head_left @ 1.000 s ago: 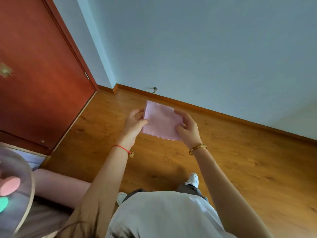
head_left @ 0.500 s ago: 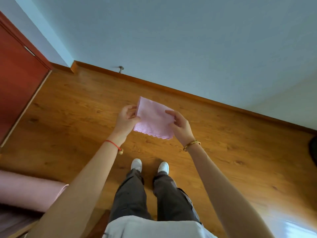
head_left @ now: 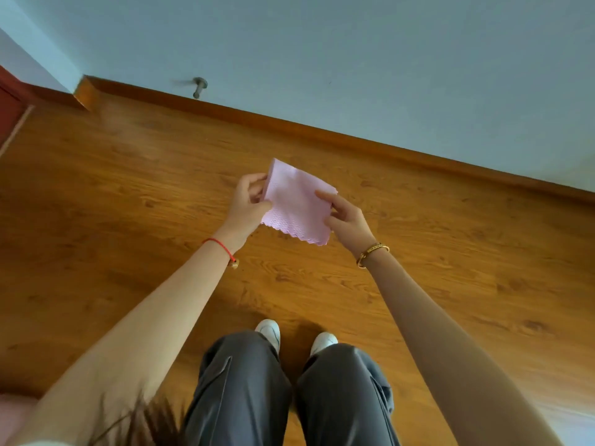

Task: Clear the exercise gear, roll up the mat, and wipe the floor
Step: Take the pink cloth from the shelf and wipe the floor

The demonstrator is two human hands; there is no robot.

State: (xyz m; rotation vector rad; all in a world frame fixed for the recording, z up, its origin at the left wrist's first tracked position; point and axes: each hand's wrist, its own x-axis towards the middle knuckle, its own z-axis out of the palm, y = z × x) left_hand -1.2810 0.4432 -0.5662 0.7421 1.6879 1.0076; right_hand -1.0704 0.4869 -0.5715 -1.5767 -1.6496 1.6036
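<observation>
Head view: left hand [head_left: 247,206] and right hand [head_left: 348,218] pinch opposite edges of pink cloth [head_left: 297,206].

A metal doorstop [head_left: 199,86] juts from the pale blue wall [head_left: 354,53] above wooden skirting [head_left: 289,125] (red door [head_left: 8,107] far left).

Cloth [head_left: 297,206]: held above the floor [head_left: 128,252], pinched at its left edge by the left hand [head_left: 248,206] and at its right edge by the right hand [head_left: 346,217]. Shoes [head_left: 269,333]: side by side on the floor, nearer than the cloth. Skirting board [head_left: 354,140]: along the floor's far edge, below the wall [head_left: 354,59]. Door stop [head_left: 199,86]: just above the skirting board, far left.
</observation>
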